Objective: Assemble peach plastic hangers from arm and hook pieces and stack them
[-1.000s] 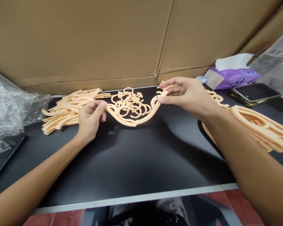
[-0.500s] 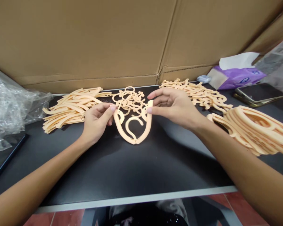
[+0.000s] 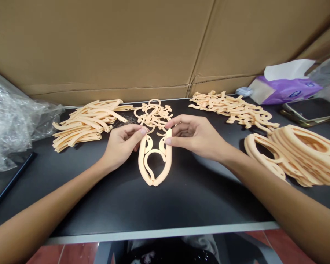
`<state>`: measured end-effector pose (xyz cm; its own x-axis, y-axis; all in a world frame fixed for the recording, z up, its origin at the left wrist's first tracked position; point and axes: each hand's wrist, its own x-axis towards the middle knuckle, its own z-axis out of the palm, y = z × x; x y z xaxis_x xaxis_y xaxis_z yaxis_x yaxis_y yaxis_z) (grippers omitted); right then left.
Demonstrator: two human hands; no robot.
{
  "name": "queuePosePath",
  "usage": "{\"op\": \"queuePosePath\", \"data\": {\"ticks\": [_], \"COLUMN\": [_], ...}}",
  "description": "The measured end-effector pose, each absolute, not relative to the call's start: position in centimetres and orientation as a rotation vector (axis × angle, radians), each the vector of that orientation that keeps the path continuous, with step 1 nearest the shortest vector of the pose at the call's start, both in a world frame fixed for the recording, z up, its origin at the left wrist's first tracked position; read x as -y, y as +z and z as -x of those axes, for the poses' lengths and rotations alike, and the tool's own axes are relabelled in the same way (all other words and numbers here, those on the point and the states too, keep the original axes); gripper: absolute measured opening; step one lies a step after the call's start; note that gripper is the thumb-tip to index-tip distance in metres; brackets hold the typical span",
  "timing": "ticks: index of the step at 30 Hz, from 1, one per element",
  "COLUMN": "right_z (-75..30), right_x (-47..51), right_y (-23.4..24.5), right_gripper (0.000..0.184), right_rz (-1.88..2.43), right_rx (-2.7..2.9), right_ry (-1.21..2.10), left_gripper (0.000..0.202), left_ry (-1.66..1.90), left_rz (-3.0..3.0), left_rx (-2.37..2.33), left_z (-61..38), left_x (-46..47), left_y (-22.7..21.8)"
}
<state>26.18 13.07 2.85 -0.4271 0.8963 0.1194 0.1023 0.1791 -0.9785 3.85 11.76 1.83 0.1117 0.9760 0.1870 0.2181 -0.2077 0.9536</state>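
Peach plastic hanger [image 3: 153, 182] pinched at its upper ends.
Left hand [image 3: 122, 146], right hand [image 3: 195, 137] half-open, gripping by fingertips; hanger's arms now narrower.

A crumpled plastic bag [image 3: 13, 121] lies left on the black table [image 3: 165, 209], with a purple tissue pack [image 3: 286, 91] and a phone [image 3: 310, 109] right, cardboard [image 3: 104, 47] behind, and red floor tiles [image 3: 46, 255] below.

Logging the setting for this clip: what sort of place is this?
Probably a small makeshift workspace for handling plastic goods: a black desk, heaps of peach moulded plastic parts, and a cardboard sheet behind, with a tissue pack and phone nearby.
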Motion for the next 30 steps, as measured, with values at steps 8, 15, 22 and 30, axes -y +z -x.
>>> {"op": "queuePosePath", "data": {"ticks": [8,15,22,30], "right_z": [-25.8,-25.7,-25.4,-25.6], "right_x": [-12.9,-12.8,-12.8,-13.1], "right_y": [3.1,3.1,2.9,2.7], "right_gripper": [0.039,0.039,0.042,0.042], "right_rz": [0.967,0.948,1.021,0.996], "right_rx": [1.650,1.617,1.575,1.494], "right_ry": [1.369,1.412,1.404,1.364], "left_gripper": [0.037,0.039,0.046,0.065], "left_ry": [1.067,1.054,0.890,0.756], "left_rz": [-1.515,-1.575,-1.534,-1.451], "left_rx": [-1.179,-1.187,-1.111,-0.948], "left_z": [-3.8,-3.7,-3.5,-3.0], "left_x": [-11.8,-12.0,-11.8,-11.9], "left_y": [1.5,1.4,2.1,2.3]}}
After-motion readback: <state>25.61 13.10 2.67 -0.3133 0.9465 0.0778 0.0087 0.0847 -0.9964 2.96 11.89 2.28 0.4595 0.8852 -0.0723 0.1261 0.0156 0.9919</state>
